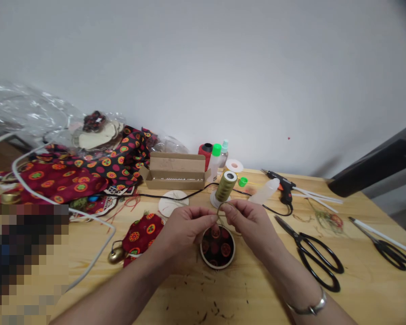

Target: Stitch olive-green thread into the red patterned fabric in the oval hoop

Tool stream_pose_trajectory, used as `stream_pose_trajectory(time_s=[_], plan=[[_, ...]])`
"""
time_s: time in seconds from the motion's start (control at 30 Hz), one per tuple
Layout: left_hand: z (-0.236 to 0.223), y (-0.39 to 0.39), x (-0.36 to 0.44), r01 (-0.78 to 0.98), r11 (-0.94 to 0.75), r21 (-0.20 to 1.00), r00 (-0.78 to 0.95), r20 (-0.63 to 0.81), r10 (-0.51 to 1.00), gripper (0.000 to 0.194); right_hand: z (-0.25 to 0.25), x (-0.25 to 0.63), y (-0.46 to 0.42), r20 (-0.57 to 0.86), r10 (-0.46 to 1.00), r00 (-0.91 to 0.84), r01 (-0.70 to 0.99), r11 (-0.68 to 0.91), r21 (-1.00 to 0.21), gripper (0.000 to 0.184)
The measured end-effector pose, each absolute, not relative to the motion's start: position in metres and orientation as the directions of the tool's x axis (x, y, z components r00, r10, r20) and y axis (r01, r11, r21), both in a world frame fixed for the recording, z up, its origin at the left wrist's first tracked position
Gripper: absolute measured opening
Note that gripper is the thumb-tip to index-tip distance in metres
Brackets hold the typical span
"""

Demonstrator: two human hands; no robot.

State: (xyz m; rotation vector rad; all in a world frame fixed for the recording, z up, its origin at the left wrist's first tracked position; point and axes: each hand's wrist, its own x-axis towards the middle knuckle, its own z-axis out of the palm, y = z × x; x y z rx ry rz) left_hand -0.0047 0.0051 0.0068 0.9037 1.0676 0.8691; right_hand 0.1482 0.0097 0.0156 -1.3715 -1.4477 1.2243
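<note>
My left hand (194,224) and my right hand (242,221) meet in the middle, each pinching an olive-green cord (219,206) that bends into a small loop between the fingertips. Just under them is a round disc (218,248) covered in dark floral fabric with a pale rim; the cord appears to run down to its top edge, though the fingers partly hide the join. Behind my fingers stands a spool of olive thread (226,186). To the left lies a red floral fabric piece (144,234) with a brass bell (116,255) beside it.
Large black scissors (316,257) lie on the right, with smaller scissors (389,253) farther out. A glue gun (282,185), a white bottle (265,192) and an open cardboard box (176,176) are at the back. Floral cloth (64,176) heaps at left; a white cable (88,216) crosses there.
</note>
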Motion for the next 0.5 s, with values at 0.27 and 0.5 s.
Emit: stream_pose_trajectory(time_s=[0.27, 0.5], plan=[[0.003, 0.009, -0.007, -0.267, 0.323, 0.908, 0.145, -0.293, 0.945, 0.011, 0.011, 0.146, 0.0, 0.037, 0.982, -0.184, 0.424, 0.113, -0.898, 0.027], [-0.003, 0.011, -0.011, -0.378, 0.417, 0.826, 0.226, -0.355, 0.907, 0.015, 0.015, 0.136, -0.022, 0.256, 0.789, -0.559, 0.578, 0.591, -0.562, 0.021]])
